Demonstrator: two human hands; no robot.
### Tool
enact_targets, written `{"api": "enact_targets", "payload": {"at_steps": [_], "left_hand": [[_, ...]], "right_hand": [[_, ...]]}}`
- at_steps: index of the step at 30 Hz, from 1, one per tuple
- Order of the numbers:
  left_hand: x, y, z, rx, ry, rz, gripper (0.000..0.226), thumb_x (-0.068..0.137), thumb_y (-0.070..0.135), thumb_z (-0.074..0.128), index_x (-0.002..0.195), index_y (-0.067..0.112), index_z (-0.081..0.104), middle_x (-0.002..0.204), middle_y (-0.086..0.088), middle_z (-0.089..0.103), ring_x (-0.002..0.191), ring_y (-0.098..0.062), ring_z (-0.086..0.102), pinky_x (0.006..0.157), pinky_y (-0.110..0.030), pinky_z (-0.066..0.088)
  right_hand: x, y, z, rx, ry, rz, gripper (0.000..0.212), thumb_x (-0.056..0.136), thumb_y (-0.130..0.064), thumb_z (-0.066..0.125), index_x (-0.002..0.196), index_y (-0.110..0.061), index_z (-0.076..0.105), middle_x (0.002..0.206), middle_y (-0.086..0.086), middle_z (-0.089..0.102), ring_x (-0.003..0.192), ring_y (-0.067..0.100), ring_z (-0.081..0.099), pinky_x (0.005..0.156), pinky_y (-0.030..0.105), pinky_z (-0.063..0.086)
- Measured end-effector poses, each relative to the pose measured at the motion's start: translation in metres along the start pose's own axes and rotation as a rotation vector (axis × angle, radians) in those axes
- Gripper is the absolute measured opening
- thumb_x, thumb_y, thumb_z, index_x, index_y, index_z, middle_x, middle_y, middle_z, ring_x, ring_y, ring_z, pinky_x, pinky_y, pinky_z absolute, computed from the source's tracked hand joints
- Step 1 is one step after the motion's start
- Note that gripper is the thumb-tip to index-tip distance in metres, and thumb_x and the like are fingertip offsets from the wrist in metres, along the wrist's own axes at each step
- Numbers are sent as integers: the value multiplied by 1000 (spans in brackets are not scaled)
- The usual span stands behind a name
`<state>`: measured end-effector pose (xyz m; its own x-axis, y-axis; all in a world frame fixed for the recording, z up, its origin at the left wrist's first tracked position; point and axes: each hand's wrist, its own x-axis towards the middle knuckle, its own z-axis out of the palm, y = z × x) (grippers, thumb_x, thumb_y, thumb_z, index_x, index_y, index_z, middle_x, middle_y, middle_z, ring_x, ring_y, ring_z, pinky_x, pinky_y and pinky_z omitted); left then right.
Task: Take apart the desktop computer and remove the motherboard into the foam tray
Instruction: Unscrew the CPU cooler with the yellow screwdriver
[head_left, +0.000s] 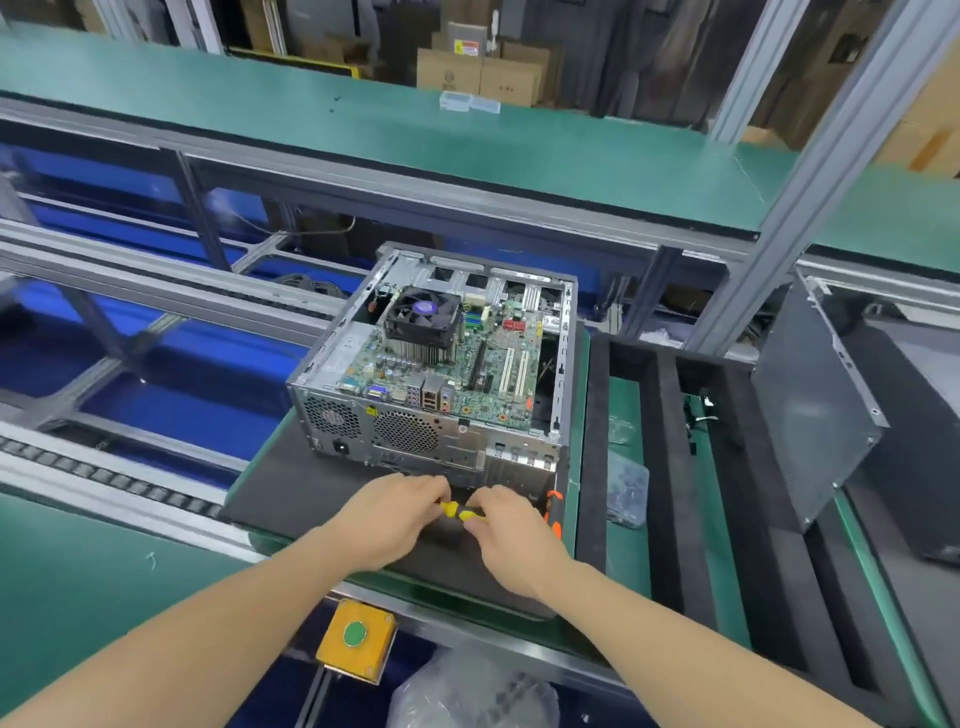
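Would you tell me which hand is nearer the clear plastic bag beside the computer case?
Right. The right hand sits just left of the bag; the left hand is farther left, across the screwdriver both hold.

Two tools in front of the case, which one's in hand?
The yellow-and-black screwdriver, held between the left hand and right hand. The orange-handled tool lies ungripped just right of the right hand.

An open desktop case (415, 441) lies on a black foam pad (291, 488), its motherboard (498, 384) and cooler fan (422, 318) exposed. Just in front of the case's rear panel, the left grip (387, 514) and right grip (514, 535) both hold a yellow-and-black screwdriver (460, 512) between them. Right of the case leans a grey side panel (810, 405).
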<state>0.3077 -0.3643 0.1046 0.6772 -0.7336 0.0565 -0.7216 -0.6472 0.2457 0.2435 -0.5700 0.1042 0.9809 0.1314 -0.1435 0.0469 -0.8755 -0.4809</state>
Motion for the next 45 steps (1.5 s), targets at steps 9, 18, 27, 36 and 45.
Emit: {"api": "enact_targets", "payload": {"at_steps": [9, 18, 27, 36, 45], "left_hand": [[-9, -2, -132, 33, 264, 73, 14, 107, 22, 48, 105, 12, 58, 88, 6, 54, 80, -11, 47, 71, -29, 35], [85, 12, -192, -227, 470, -15, 11, 102, 27, 62, 98, 19, 69, 80, 12, 62, 73, -6, 55, 64, -20, 37], [173, -71, -193, 223, -58, 30, 94, 73, 87, 49, 149, 34, 41, 144, 2, 47, 134, -23, 44, 114, -48, 31], [200, -101, -167, -188, -163, 104, 36, 80, 59, 46, 105, 39, 63, 85, 7, 67, 83, -18, 62, 67, -36, 47], [198, -103, -161, -148, -63, 114, 32, 78, 61, 46, 96, 37, 58, 65, 9, 55, 66, -9, 55, 55, -31, 30]], "right_hand": [[8, -72, -95, 690, 221, -148, 7, 96, -37, 68, 98, -32, 64, 78, -9, 72, 56, 5, 57, 57, 25, 47], [60, -97, -188, 1104, 568, -87, 26, 99, -32, 71, 102, -6, 70, 76, -3, 63, 63, 12, 59, 63, 39, 54], [121, -91, -230, 354, 796, -30, 27, 105, -44, 56, 102, -17, 53, 79, 1, 70, 67, 18, 64, 63, 43, 53], [167, -96, -220, 225, 738, -52, 22, 107, -36, 54, 107, -15, 48, 81, 5, 67, 67, 22, 61, 63, 46, 50], [173, -92, -214, 212, 670, -68, 22, 107, -37, 53, 107, -16, 48, 83, 4, 66, 72, 21, 61, 64, 42, 48]]}}
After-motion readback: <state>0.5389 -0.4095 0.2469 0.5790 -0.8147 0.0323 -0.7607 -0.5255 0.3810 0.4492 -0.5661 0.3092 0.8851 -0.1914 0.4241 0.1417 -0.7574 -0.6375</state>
